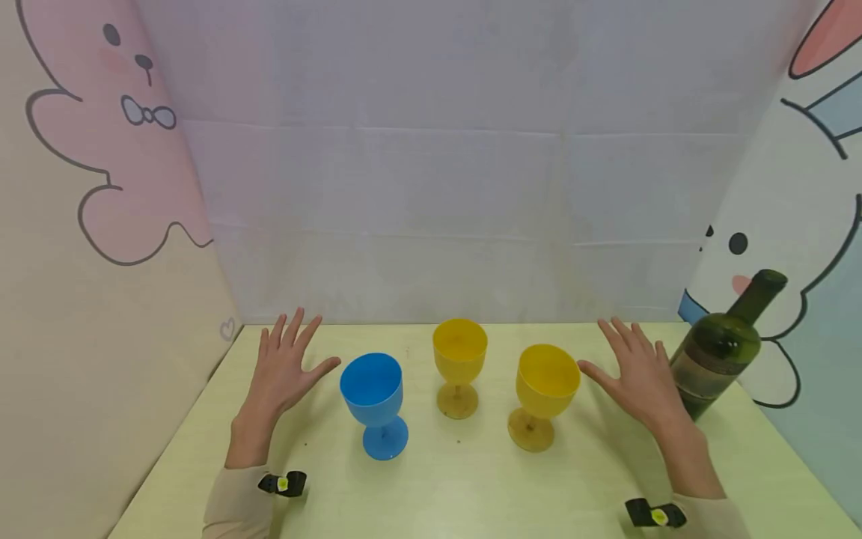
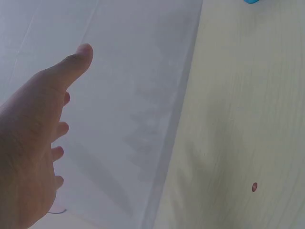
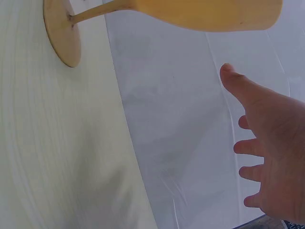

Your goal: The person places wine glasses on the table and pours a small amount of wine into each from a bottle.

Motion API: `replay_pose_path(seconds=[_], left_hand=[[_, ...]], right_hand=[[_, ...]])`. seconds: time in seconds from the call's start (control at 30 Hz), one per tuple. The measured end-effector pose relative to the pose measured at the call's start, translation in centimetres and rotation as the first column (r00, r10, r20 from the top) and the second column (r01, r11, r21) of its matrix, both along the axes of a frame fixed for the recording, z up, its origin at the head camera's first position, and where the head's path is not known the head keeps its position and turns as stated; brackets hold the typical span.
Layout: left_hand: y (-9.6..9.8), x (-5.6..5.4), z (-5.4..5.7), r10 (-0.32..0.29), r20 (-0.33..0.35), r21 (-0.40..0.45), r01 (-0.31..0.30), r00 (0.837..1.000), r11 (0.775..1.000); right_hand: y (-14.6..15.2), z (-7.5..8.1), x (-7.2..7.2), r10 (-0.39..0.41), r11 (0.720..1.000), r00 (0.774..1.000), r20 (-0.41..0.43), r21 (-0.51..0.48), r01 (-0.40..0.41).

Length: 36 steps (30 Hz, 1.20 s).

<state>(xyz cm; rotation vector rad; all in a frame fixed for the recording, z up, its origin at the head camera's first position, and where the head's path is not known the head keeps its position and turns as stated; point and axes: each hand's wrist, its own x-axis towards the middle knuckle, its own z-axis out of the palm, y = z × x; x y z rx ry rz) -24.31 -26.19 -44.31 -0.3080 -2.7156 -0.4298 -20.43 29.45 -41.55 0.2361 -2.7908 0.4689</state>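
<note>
Three goblets stand upright on a pale table in the head view. The blue goblet (image 1: 373, 400) is at the left, one yellow goblet (image 1: 459, 359) in the middle and another yellow goblet (image 1: 544, 385) at the right. My left hand (image 1: 286, 370), fingers spread and holding nothing, hovers left of the blue goblet. To the right of the nearer yellow goblet is my right hand (image 1: 636, 378), also spread and bare. A dark green wine bottle (image 1: 714, 352) stands behind that hand, its lower part partly covered. The right wrist view shows the yellow goblet (image 3: 205, 13) beside the thumb.
The light wooden table (image 1: 444, 494) meets a pale cloth backdrop (image 1: 431, 187) at its far edge. Side panels with cartoon animals (image 1: 144, 187) rise at left and right. Each sleeve wears a dark wrist strap (image 1: 283, 483).
</note>
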Motion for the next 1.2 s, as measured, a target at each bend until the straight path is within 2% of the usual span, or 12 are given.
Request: replay_pose_path(seconds=[0.07,0.17,0.23,0.3,0.37,0.43,0.57,0.77,0.87,1.0,1.2], left_hand=[[0.0,0.1,0.2,-0.003,-0.009,0.001,0.003,1.0,1.0],[0.0,0.2,0.7,-0.013,-0.068,0.02,0.015,0.998,1.0],[0.1,0.5,1.4,-0.025,-0.128,0.064,0.034,0.991,0.997],[0.4,0.9,2.2,-0.039,-0.186,0.138,0.065,0.982,0.988],[0.8,1.5,3.2,-0.062,-0.231,0.232,0.117,0.971,0.966],[1.4,2.2,4.3,-0.085,-0.263,0.32,0.17,0.961,0.932],[2.6,3.9,6.4,-0.113,-0.311,0.405,0.239,0.944,0.883],[4.1,5.9,8.3,-0.143,-0.323,0.447,0.284,0.935,0.848],[5.1,6.7,8.9,-0.177,-0.339,0.46,0.327,0.924,0.825],[6.9,7.4,9.6,-0.234,-0.362,0.45,0.389,0.902,0.804],[10.1,7.9,10.4,-0.306,-0.36,0.423,0.446,0.882,0.789]], right_hand=[[0.0,0.1,0.0,0.0,1.0,1.0,-0.003,-0.007,0.0],[0.0,0.2,0.1,0.003,1.0,0.999,-0.047,-0.014,-0.003],[-0.1,0.3,0.1,0.012,0.999,0.993,-0.121,-0.029,-0.015],[-0.3,0.5,0.2,0.017,0.998,0.976,-0.216,-0.053,-0.029],[-0.4,0.7,0.3,0.014,0.996,0.953,-0.303,-0.083,-0.041],[-0.5,0.9,0.5,0.001,0.992,0.932,-0.363,-0.114,-0.045],[-0.6,1.4,0.8,-0.023,0.987,0.908,-0.419,-0.155,-0.046],[-0.6,2.2,1.3,-0.025,0.982,0.895,-0.446,-0.176,-0.061],[-0.6,2.6,1.5,-0.028,0.981,0.89,-0.455,-0.184,-0.063],[-0.4,3.1,1.7,-0.039,0.978,0.875,-0.482,-0.2,-0.066],[0.0,3.9,2.4,-0.068,0.975,0.87,-0.489,-0.219,-0.047]])
